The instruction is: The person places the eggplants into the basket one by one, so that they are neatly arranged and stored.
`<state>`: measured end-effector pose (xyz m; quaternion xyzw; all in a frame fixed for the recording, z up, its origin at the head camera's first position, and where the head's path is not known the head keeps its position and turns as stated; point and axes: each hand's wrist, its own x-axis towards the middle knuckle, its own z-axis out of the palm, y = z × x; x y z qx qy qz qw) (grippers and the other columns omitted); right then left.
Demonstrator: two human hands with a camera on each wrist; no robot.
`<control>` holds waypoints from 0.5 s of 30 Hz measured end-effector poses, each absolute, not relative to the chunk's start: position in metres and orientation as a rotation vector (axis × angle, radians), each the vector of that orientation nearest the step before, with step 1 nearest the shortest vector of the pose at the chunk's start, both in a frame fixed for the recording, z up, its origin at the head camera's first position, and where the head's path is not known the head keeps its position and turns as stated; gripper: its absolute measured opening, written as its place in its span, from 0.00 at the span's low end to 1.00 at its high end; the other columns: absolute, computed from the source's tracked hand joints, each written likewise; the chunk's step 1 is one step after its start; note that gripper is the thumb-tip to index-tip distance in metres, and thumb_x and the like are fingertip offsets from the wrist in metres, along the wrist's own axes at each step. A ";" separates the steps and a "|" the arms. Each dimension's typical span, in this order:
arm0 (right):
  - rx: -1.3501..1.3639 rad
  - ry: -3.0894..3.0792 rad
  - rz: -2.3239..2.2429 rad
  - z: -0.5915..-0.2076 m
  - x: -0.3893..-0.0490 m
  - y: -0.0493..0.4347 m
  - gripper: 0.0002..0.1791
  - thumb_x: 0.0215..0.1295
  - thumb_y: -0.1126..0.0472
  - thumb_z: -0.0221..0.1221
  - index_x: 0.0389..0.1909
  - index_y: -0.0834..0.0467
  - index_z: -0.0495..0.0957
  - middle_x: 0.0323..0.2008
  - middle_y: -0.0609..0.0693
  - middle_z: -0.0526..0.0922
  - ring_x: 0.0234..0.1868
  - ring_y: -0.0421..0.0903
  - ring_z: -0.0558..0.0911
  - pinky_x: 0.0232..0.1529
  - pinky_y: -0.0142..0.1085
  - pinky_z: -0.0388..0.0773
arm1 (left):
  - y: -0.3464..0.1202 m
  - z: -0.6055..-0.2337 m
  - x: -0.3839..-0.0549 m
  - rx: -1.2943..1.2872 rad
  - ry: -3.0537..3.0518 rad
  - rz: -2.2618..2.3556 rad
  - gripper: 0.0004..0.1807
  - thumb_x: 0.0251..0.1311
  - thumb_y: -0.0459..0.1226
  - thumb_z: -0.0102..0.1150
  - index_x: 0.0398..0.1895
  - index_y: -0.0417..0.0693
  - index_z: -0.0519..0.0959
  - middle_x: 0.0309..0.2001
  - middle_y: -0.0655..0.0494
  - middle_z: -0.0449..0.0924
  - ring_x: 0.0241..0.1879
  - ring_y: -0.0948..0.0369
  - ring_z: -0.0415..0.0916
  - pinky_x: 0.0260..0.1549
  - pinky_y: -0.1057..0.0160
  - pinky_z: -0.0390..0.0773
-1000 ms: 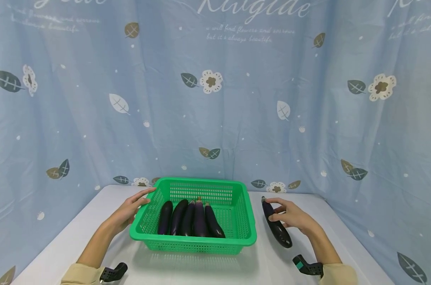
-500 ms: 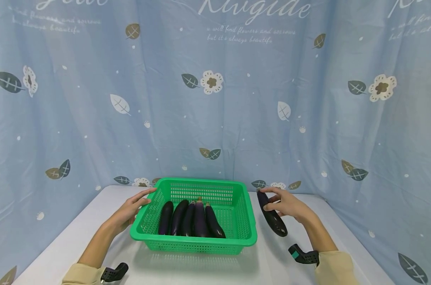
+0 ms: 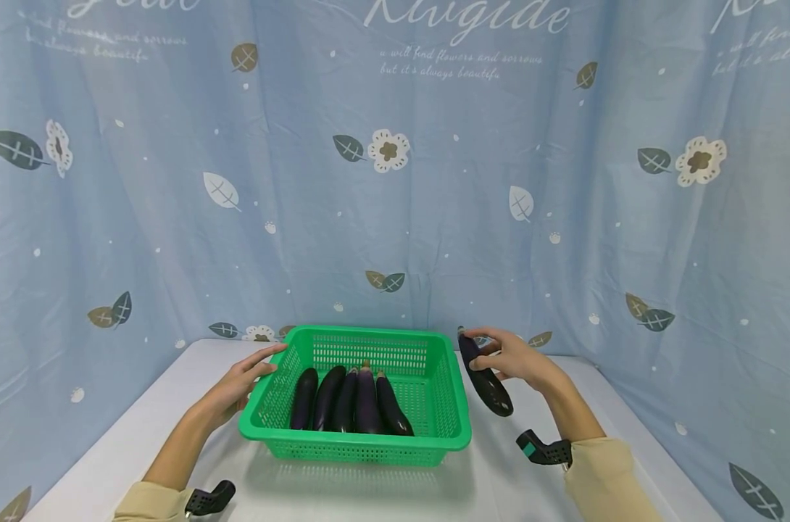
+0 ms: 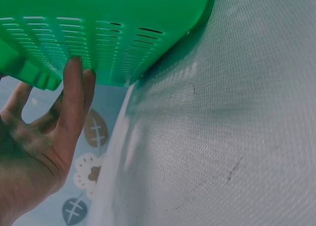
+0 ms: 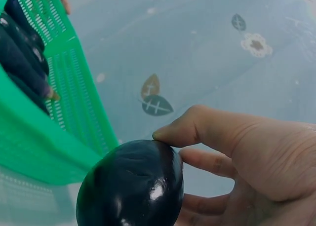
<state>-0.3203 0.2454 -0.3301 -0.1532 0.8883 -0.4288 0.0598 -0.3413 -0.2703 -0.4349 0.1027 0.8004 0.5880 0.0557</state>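
Note:
My right hand holds a glossy dark purple eggplant between thumb and fingers, raised beside the basket's right rim and tilted, stem end up and to the left. Its rounded end faces the camera in the right wrist view, with the thumb on its upper side. A green plastic basket stands on the table with several eggplants side by side in its left and middle part. At the basket's left side, my left hand touches the rim with extended fingers; the left wrist view shows fingers against the slotted outer wall.
A white table carries the basket. Behind and at both sides hangs a blue curtain with leaf and flower prints. Black wrist devices sit at both cuffs.
My right hand has lifted the eggplant from the table's right side, carrying it up and left toward the basket's right rim. The left hand and basket stay in place.

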 end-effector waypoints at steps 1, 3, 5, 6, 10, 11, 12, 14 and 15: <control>-0.466 2.691 -1.296 -0.329 -0.321 0.244 0.35 0.62 0.55 0.65 0.70 0.50 0.67 0.51 0.60 0.78 0.46 0.48 0.81 0.43 0.46 0.80 | -0.270 -0.435 -0.341 0.304 2.431 1.782 0.31 0.70 0.54 0.50 0.75 0.69 0.58 0.79 0.43 0.43 0.14 0.55 0.43 0.12 0.68 0.60; -0.469 2.693 -1.294 -0.326 -0.322 0.240 0.34 0.62 0.54 0.65 0.69 0.50 0.67 0.51 0.60 0.78 0.46 0.48 0.82 0.43 0.46 0.80 | -0.270 -0.434 -0.341 0.293 2.442 1.773 0.31 0.70 0.55 0.50 0.75 0.69 0.58 0.79 0.44 0.41 0.19 0.57 0.56 0.12 0.67 0.61; -0.480 2.691 -1.293 -0.324 -0.323 0.236 0.34 0.62 0.55 0.65 0.69 0.51 0.67 0.51 0.60 0.79 0.47 0.48 0.82 0.43 0.46 0.80 | -0.270 -0.434 -0.341 0.283 2.447 1.767 0.31 0.70 0.55 0.50 0.75 0.69 0.58 0.80 0.45 0.40 0.26 0.54 0.63 0.13 0.66 0.62; -0.485 2.687 -1.296 -0.323 -0.324 0.234 0.34 0.62 0.55 0.65 0.69 0.51 0.67 0.51 0.61 0.79 0.47 0.49 0.82 0.42 0.46 0.81 | -0.271 -0.434 -0.341 0.279 2.446 1.765 0.31 0.70 0.55 0.50 0.75 0.69 0.58 0.80 0.45 0.39 0.27 0.54 0.64 0.13 0.66 0.62; -0.488 2.681 -1.293 -0.320 -0.326 0.224 0.34 0.61 0.56 0.65 0.69 0.52 0.68 0.53 0.60 0.80 0.45 0.48 0.83 0.42 0.46 0.81 | -0.270 -0.435 -0.341 0.273 2.415 1.780 0.31 0.70 0.54 0.50 0.75 0.69 0.58 0.80 0.45 0.38 0.21 0.61 0.60 0.13 0.67 0.62; -0.484 2.678 -1.292 -0.319 -0.327 0.222 0.34 0.61 0.56 0.65 0.69 0.51 0.68 0.53 0.60 0.80 0.45 0.48 0.84 0.42 0.46 0.82 | -0.270 -0.435 -0.341 0.271 2.408 1.785 0.32 0.70 0.54 0.50 0.75 0.69 0.58 0.80 0.45 0.39 0.17 0.60 0.54 0.13 0.67 0.61; -0.481 2.675 -1.295 -0.319 -0.328 0.220 0.34 0.61 0.56 0.65 0.69 0.51 0.68 0.53 0.60 0.81 0.43 0.48 0.84 0.42 0.46 0.82 | -0.270 -0.435 -0.341 0.273 2.407 1.787 0.32 0.70 0.54 0.50 0.75 0.69 0.58 0.80 0.45 0.39 0.16 0.63 0.53 0.13 0.67 0.61; -0.485 2.660 -1.305 -0.318 -0.330 0.215 0.34 0.60 0.56 0.65 0.69 0.51 0.68 0.52 0.60 0.81 0.41 0.47 0.84 0.42 0.46 0.82 | -0.270 -0.435 -0.341 0.275 2.408 1.789 0.32 0.70 0.54 0.50 0.75 0.68 0.58 0.80 0.44 0.39 0.14 0.65 0.50 0.13 0.67 0.61; -0.481 2.647 -1.314 -0.318 -0.331 0.212 0.34 0.60 0.57 0.65 0.69 0.51 0.69 0.52 0.60 0.81 0.40 0.47 0.85 0.42 0.46 0.82 | -0.270 -0.435 -0.341 0.272 2.411 1.788 0.32 0.70 0.54 0.50 0.75 0.69 0.58 0.80 0.44 0.39 0.13 0.65 0.49 0.13 0.67 0.61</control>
